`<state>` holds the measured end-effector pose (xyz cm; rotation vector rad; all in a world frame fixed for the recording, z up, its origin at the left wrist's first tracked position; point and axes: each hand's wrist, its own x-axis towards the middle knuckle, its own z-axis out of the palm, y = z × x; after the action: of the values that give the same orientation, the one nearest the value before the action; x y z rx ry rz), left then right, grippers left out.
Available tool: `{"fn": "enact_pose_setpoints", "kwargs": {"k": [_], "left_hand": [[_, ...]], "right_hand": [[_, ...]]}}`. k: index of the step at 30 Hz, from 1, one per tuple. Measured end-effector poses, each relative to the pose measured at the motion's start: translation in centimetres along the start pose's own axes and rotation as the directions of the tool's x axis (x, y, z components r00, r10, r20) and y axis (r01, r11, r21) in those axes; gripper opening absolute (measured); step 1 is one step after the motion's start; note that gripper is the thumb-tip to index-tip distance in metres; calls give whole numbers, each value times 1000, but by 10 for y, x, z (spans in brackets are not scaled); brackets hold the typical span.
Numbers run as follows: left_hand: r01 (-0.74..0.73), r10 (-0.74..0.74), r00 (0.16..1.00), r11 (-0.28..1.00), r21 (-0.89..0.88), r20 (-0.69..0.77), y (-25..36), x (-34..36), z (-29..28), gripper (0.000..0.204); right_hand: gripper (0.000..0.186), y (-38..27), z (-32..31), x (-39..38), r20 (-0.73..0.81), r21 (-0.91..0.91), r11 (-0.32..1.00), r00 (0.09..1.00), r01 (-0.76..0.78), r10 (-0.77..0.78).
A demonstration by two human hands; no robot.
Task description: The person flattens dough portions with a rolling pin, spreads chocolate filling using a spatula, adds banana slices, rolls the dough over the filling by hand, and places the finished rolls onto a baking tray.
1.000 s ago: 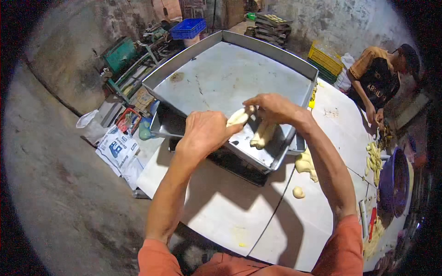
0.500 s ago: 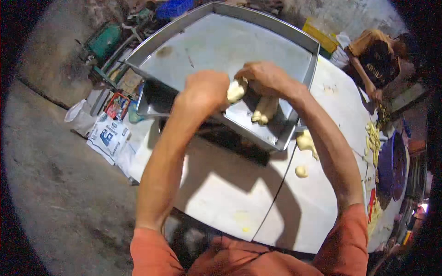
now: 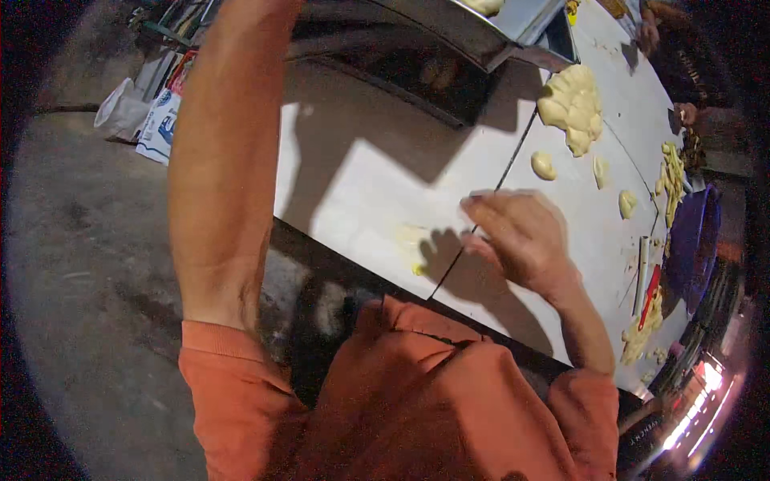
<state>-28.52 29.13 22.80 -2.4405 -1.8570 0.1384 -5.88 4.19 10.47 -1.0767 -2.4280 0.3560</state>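
Note:
My right hand (image 3: 521, 236) is over the white tabletop (image 3: 353, 192), blurred by motion, its thumb and fingers apart with nothing seen between them. Left of it, a small yellow greasy smear (image 3: 417, 269) lies on the table, near the shadow of my fingers. My left forearm (image 3: 224, 160) stretches up past the top edge, so that hand is out of sight. A large pale dough piece (image 3: 571, 108) lies beyond my right hand, with a small dough lump (image 3: 543, 166) nearer. At the top edge, dough (image 3: 484, 5) shows in a metal tray (image 3: 493, 50).
Two more dough bits (image 3: 627, 204) lie to the right. Dough strips (image 3: 672, 178), a purple basin (image 3: 696, 232) and a red-handled tool (image 3: 650, 295) are along the right side. Another person's hand (image 3: 686, 113) is at the far right. A white bag (image 3: 120, 112) stands at left.
My right hand has left the tray and come back toward me over the table. My left arm reaches farther forward. The view has tipped down, cutting off most of the tray.

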Motion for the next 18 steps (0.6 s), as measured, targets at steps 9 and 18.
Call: {"fn": "enact_pose_setpoints", "kwargs": {"k": [9,18], "left_hand": [[-108,-77,938,863,-493,-339,1,-97,20,83],[-112,-86,965,723,-682,-249,5,-217,99,58]], "right_hand": [[68,-60,109,-101,163,-99,995,986,-5,21],[38,-19,24,-269,-360,113,790,716,-603,598]]}}
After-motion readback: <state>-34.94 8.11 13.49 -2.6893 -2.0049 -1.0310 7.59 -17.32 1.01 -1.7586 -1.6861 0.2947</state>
